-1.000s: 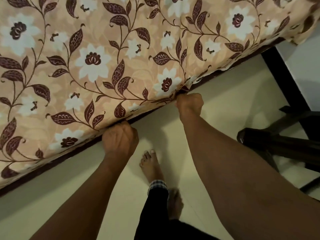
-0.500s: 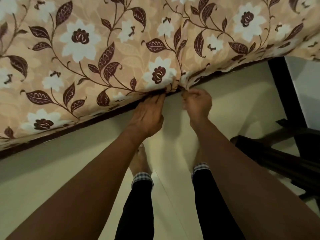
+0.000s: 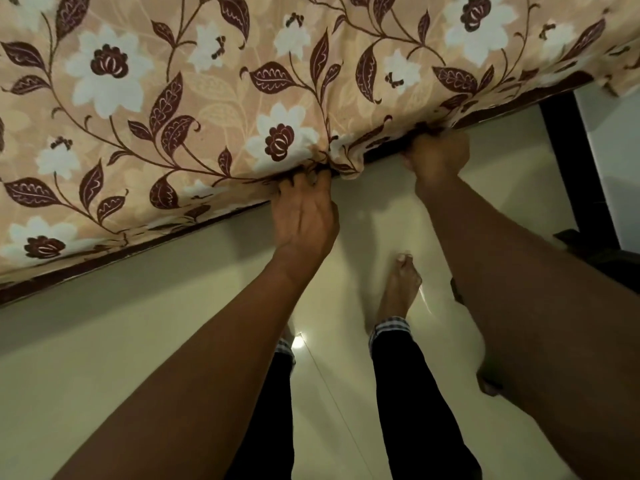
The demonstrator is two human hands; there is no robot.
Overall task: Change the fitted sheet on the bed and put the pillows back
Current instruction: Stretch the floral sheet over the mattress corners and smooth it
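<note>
A peach fitted sheet (image 3: 214,98) with white flowers and dark maroon leaves covers the mattress across the top of the view. Its lower hem runs along the dark bed edge (image 3: 104,261). My left hand (image 3: 304,216) pinches the bunched hem at the middle, fingertips tucked under the fabric. My right hand (image 3: 438,155) grips the hem further right, its fingers curled around the cloth under the mattress edge. A small fold of sheet hangs between the two hands. No pillows are in view.
Pale cream floor tiles (image 3: 104,358) lie below the bed. My bare feet and dark trouser legs (image 3: 408,375) stand close to the bed. A dark wooden furniture frame (image 3: 581,202) stands at the right, beside a white wall.
My right hand has slid right along the hem, away from the left hand. The left hand has curled its fingertips onto the hem. The view has shifted and my feet have stepped.
</note>
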